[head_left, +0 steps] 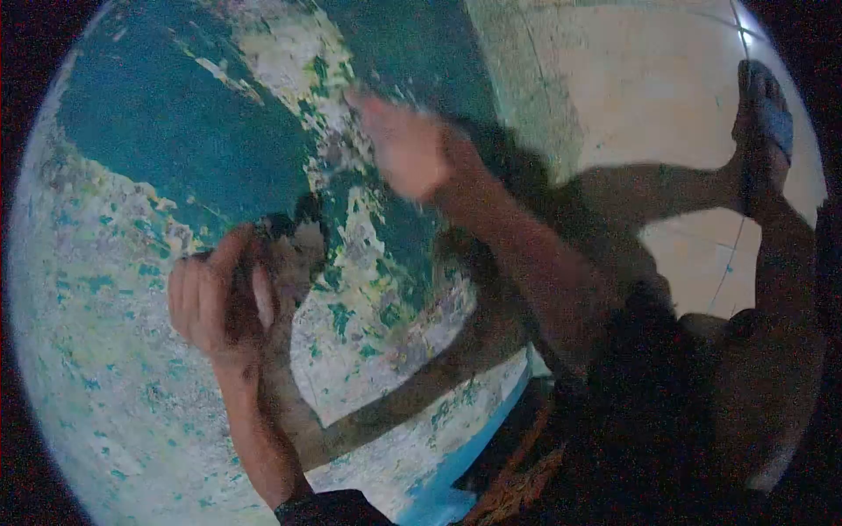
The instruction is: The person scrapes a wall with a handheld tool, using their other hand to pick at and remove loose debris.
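A broad surface [175,131] of teal and mottled white-grey patches with small green and yellow flecks fills the left and middle of the view. Over its lower left part is my left hand [215,302], its fingers curled in and pressed together; whatever they hold is hidden in dark shadow. My right hand [403,149] reaches over the upper middle, nearest to a flaky whitish strip [289,44] between teal areas. Motion smears its fingers, and no object can be made out in it.
Pale tiled floor [649,96] with dark joints lies at the upper right. A foot in a strapped sandal [774,131] rests there, with a bent leg below it. Dark shadows of the arms cross the surface. A blue edge [447,478] shows at the bottom.
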`<state>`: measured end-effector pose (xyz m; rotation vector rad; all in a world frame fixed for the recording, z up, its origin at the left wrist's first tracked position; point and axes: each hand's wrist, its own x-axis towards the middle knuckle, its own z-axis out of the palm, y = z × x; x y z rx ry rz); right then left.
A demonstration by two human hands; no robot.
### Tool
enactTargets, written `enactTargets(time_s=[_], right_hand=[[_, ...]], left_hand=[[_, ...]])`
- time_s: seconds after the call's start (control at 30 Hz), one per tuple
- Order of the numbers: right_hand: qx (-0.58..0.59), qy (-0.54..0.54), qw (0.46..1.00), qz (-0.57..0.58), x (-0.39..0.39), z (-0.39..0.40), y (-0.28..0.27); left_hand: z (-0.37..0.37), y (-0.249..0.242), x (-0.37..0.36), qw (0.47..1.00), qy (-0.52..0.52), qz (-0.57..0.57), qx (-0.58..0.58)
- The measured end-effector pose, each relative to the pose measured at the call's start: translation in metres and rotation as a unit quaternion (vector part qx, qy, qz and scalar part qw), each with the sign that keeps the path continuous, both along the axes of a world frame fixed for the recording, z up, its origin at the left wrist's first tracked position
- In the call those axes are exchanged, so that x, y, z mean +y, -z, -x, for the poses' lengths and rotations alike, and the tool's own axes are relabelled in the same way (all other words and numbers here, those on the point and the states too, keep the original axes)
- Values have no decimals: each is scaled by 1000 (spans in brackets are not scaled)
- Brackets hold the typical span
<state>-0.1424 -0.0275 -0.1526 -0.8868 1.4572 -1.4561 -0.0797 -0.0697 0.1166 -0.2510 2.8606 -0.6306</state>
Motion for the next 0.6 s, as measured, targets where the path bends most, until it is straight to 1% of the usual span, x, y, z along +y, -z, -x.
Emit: enactTargets(time_s=[0.1,0.17,0.23,0.3,0.37,0.43,0.5,0.6], right_hand=[[-98,-8,995,-11,29,11,-17],[30,13,999,33,17,5,7],[76,35,996,6,14,0,4],[36,45,994,-89,25,-17,-18],[30,40,999,-3,9,-5,5],[25,5,1000,0,9,-9,8],[38,-48,996,-71,7,-10,-5],[85,105,989,57,8,-31,19]], left_hand=[[0,2,-4,1000,2,-1,10],[-5,2,-1,1000,-2,-6,6],[-1,0,-4,1000,9,-5,2],[1,0,-6,1000,12,15,-11],[-2,-1,-2,1000,-2,16,-26],[-2,0,1,999,-23,12,-20],[1,-2,-1,1000,-2,13,-27],[1,0,-1,1000,-1,-2,-15]])
